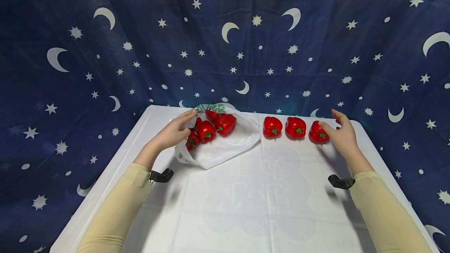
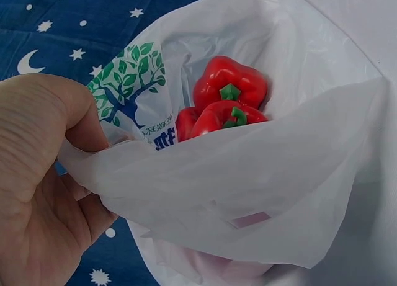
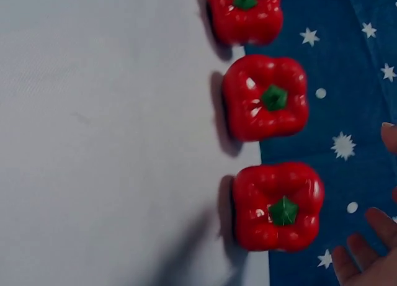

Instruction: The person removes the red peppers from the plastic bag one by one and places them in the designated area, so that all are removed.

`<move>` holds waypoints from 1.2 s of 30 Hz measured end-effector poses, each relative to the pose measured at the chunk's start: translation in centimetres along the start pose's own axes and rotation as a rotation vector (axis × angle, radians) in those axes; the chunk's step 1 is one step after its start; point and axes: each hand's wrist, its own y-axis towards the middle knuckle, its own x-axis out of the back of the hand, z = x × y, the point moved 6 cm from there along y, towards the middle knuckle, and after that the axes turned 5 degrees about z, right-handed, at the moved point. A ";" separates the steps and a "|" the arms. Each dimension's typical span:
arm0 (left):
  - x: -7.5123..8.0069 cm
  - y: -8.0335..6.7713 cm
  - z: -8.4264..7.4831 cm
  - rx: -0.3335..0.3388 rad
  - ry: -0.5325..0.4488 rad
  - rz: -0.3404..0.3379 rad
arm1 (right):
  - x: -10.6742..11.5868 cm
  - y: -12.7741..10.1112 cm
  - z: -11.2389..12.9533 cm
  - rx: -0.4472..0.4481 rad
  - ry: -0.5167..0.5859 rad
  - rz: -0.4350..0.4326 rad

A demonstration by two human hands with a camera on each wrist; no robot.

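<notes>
Head view shows the right hand (image 1: 342,134) with fingers spread and empty just right of the nearest pepper (image 1: 318,132) in the desk's (image 1: 232,190) back row, while the left hand (image 1: 173,132) pinches the bag's (image 1: 225,147) rim open.

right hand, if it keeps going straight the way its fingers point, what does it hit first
Probably nothing on the table: the right hand points toward the far table edge and the starry cloth behind. The nearest pepper sits beside its thumb, not ahead, though depth is hard to judge.
</notes>
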 end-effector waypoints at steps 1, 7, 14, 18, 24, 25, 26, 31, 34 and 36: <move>0.0 0.0 0.0 0.000 0.000 -0.002 | 0.1 0.0 0.3 0.005 0.003 -0.007; 0.0 -0.1 -0.2 0.001 0.008 -0.006 | 0.2 -0.5 2.5 0.056 0.033 -0.032; 0.0 -0.1 -0.1 -0.002 0.007 -0.008 | -1.9 -1.1 5.3 0.134 0.053 0.013; 0.0 0.0 -0.1 -0.001 0.006 -0.013 | -4.0 -1.6 7.2 0.234 0.064 0.063; -0.1 -0.1 -0.3 0.004 0.003 -0.022 | -7.6 -2.6 9.6 0.296 0.094 0.191; -0.1 -0.1 -0.3 0.005 0.002 -0.023 | -8.2 -2.8 9.9 0.301 0.094 0.213; 0.0 -0.1 -0.3 0.007 0.003 -0.026 | -8.9 -3.0 10.3 0.307 0.088 0.234; -0.1 -0.1 -0.4 0.012 0.001 -0.035 | -12.4 -3.6 11.8 0.330 0.092 0.345; -0.1 -0.1 -0.4 0.012 0.001 -0.037 | -14.6 -3.9 12.3 0.343 0.091 0.405; -0.1 -0.2 -0.4 0.011 0.001 -0.037 | -16.1 -4.1 12.6 0.356 0.092 0.449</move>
